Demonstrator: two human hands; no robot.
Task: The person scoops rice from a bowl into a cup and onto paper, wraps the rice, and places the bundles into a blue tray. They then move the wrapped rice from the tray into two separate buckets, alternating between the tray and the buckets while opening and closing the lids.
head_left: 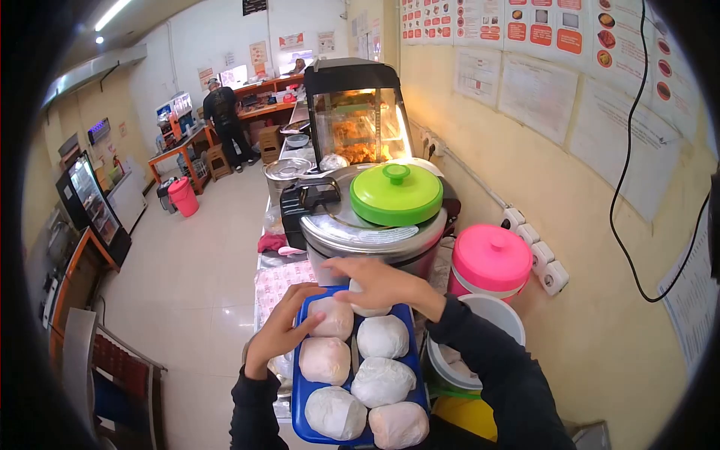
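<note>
A blue tray (302, 405) holds several round bundles wrapped in white paper, set in two columns. My left hand (281, 330) is at the tray's far left corner, fingers apart, its fingertips around a wrapped bundle (330, 318) there. Over the far end of the tray reaches my right hand (386, 289), palm down above another bundle (369, 304), which it partly covers. Its fingers are stretched to the left and slightly blurred. Just beyond the tray stands a large silver cooker (375, 244) with a green lid (396, 196) on top.
A pink-lidded container (491, 259) and a white bucket (484, 319) stand right of the tray. Behind the cooker is a lit glass food warmer (356, 120). One person (223, 112) stands at the far counter; another is partly visible behind it. Cables hang on the right wall.
</note>
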